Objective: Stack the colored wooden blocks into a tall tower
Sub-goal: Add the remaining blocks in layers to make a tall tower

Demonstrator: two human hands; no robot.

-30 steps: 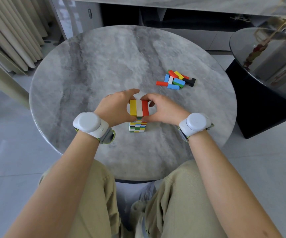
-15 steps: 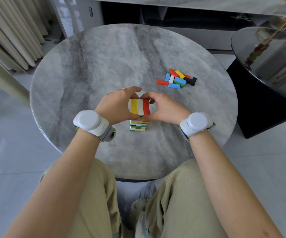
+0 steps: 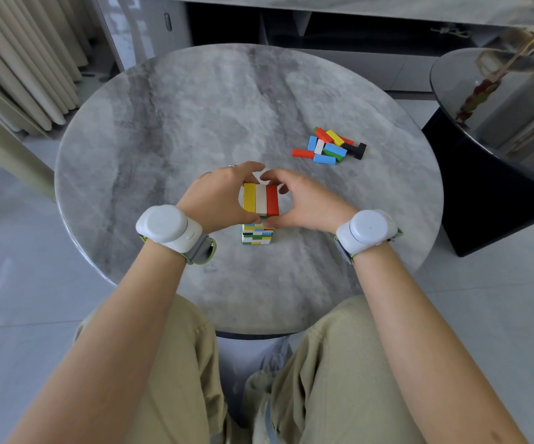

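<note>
A tower of colored wooden blocks (image 3: pixel 258 233) stands on the round grey marble table (image 3: pixel 169 123), near its front. Its top layer (image 3: pixel 260 199) is a yellow, a pale and a red block side by side. My left hand (image 3: pixel 219 195) curls round the top of the tower from the left, with the thumb at the near edge and fingers at the far edge. My right hand (image 3: pixel 304 201) cups it from the right in the same way. A pile of loose blocks (image 3: pixel 328 149) in red, blue, yellow, green, white and black lies to the right, further back.
A dark glass-topped side table (image 3: pixel 496 129) stands close on the right. Curtains (image 3: pixel 18 59) hang at the left, a low cabinet (image 3: pixel 291 24) runs along the back. My knees sit under the table's near edge.
Both hands stay wrapped round the top of the tower. The fingertips at the far edge have come slightly closer together. The tower and the loose pile have not moved.
</note>
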